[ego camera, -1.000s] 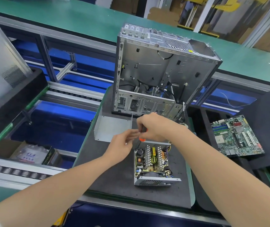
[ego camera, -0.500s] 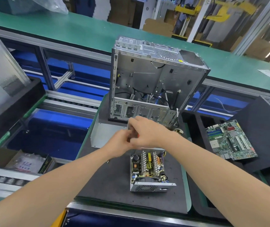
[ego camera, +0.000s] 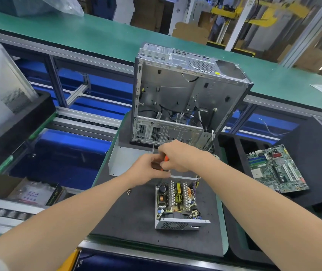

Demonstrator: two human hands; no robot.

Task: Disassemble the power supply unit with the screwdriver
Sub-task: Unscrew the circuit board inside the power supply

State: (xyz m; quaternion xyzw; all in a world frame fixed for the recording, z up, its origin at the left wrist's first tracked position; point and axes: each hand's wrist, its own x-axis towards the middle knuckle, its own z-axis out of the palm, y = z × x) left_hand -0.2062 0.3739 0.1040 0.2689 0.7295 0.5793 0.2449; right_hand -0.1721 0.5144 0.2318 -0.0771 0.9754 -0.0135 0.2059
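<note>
The power supply unit (ego camera: 177, 204) lies on a dark mat (ego camera: 132, 218), its lid off and its circuit board showing. Its bent metal cover (ego camera: 126, 160) lies behind it to the left. Just above the unit's far edge both hands meet. My right hand (ego camera: 177, 158) grips the orange and black screwdriver (ego camera: 165, 163) by the handle. My left hand (ego camera: 149, 170) pinches the lower part of the screwdriver. The tip is hidden behind my fingers.
An empty computer case (ego camera: 183, 98) stands upright behind the unit. A motherboard (ego camera: 275, 169) lies on black foam at the right. Two small screws (ego camera: 129, 191) lie on the mat left of the unit. A conveyor frame runs along the left.
The camera has tilted, so the scene sits lower in view. My hands stay together on the screwdriver above the unit's far edge, the left now closed on its lower part.
</note>
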